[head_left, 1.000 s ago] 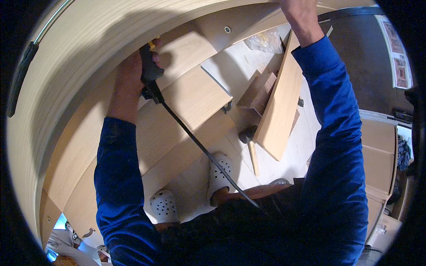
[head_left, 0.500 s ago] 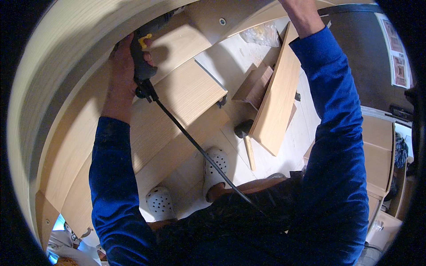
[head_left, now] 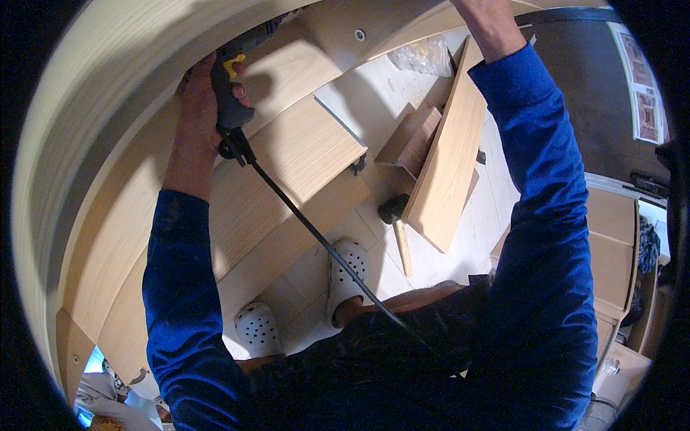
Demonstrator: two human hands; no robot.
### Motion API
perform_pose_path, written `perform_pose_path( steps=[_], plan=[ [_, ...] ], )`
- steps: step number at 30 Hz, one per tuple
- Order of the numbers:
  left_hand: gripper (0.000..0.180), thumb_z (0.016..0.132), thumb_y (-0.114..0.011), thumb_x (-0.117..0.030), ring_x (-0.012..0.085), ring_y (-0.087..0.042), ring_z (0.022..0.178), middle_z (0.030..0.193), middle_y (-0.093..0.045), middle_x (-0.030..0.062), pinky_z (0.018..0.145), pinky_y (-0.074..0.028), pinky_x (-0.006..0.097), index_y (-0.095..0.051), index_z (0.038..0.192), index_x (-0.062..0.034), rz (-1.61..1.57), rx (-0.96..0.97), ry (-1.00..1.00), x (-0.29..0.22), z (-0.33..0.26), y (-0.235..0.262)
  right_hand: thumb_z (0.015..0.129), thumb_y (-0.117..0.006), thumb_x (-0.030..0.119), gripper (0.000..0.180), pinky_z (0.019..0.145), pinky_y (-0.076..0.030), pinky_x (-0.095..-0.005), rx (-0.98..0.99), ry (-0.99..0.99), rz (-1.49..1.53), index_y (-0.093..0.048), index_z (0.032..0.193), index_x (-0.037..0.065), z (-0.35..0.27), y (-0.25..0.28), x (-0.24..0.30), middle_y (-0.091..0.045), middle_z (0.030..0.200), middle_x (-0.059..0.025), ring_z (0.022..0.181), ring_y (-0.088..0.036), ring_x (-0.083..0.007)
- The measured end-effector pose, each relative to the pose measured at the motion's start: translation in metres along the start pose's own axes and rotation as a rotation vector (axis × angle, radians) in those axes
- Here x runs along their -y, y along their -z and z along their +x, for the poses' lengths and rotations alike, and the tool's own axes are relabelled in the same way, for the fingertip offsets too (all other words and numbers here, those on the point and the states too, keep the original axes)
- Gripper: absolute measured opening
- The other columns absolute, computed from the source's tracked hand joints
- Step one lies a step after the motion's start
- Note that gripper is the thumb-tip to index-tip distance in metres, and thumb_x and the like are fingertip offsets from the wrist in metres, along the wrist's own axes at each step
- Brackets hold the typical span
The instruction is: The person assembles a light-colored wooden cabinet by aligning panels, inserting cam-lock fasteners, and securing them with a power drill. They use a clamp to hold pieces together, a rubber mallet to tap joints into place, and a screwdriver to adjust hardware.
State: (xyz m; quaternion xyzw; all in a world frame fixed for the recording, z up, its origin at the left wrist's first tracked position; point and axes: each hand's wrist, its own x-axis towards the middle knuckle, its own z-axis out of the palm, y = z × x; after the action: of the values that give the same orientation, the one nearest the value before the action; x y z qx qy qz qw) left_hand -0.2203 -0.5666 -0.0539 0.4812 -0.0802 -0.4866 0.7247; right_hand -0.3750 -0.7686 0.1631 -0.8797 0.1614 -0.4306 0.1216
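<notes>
My left hand is wrapped around the black pistol grip of a corded power tool with a yellow trigger. Its front end runs up beneath the curved edge of a pale wooden panel, so what it touches is hidden. From the grip, a black cord trails down across my lap. My right arm reaches up and forward; only the wrist and base of my right hand show at the top edge, near a curved wooden rail, and the fingers are out of the picture.
Pale boards of the furniture piece lie below the tool. On the floor are a black-headed mallet, a long plank, a brown wood block and a clear plastic bag. My white clogs stand near the boards. Cardboard boxes are at right.
Almost nothing differs. My left forearm has shifted very slightly left, and the hand keeps its grip on the power tool.
</notes>
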Motion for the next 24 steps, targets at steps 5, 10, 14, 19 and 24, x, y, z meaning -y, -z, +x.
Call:
perform_pose_path(
  steps=[5,10,14,19,24],
  plan=[
    [0.045,0.1,-0.063,-0.048,0.0134,-0.06,0.059,0.088,-0.066,0.006,0.05,-0.053,0.032,-0.06,0.119,-0.0074,0.011,0.014,-0.014,0.0,-0.002,-0.002,0.11,-0.039,0.041,0.051,0.084,-0.052,-0.0366,0.003,-0.02,0.016,-0.067,0.102,-0.001,0.002,-0.002,-0.004,-0.07,0.092,-0.0129,0.088,-0.066,-0.0226],
    [0.034,0.105,-0.055,-0.033,0.0176,-0.062,0.057,0.093,-0.07,0.0101,0.051,-0.054,0.037,-0.063,0.118,-0.0028,0.043,-0.035,-0.014,0.0,-0.005,-0.006,0.111,-0.039,0.041,0.051,0.083,-0.051,-0.0345,-0.005,-0.056,0.053,-0.068,0.101,0.0,0.003,-0.005,-0.005,-0.07,0.092,-0.011,0.089,-0.065,-0.0203],
    [0.034,0.104,-0.057,-0.034,0.0185,-0.062,0.055,0.092,-0.071,0.0118,0.05,-0.054,0.036,-0.063,0.116,-0.0031,0.025,-0.054,-0.026,0.002,-0.007,-0.009,0.111,-0.039,0.04,0.051,0.081,-0.051,-0.0332,-0.003,-0.052,0.082,-0.068,0.099,0.0,0.003,-0.005,-0.003,-0.069,0.091,-0.0093,0.087,-0.064,-0.0186],
    [0.035,0.103,-0.059,-0.034,0.0193,-0.063,0.056,0.091,-0.071,0.0132,0.049,-0.054,0.035,-0.063,0.116,-0.0024,-0.001,-0.016,-0.067,0.003,-0.01,-0.012,0.111,-0.04,0.04,0.051,0.08,-0.05,-0.0333,-0.022,-0.041,0.042,-0.068,0.098,0.0,0.003,-0.003,-0.001,-0.068,0.09,-0.0091,0.086,-0.063,-0.0183],
    [0.035,0.104,-0.059,-0.034,0.0192,-0.063,0.056,0.089,-0.071,0.014,0.049,-0.054,0.036,-0.063,0.116,-0.0013,0.006,-0.044,-0.081,0.002,-0.012,-0.016,0.111,-0.039,0.039,0.05,0.079,-0.05,-0.0334,-0.024,-0.035,0.051,-0.068,0.098,0.0,0.004,-0.005,-0.003,-0.068,0.089,-0.0092,0.085,-0.063,-0.0184]
  ],
)
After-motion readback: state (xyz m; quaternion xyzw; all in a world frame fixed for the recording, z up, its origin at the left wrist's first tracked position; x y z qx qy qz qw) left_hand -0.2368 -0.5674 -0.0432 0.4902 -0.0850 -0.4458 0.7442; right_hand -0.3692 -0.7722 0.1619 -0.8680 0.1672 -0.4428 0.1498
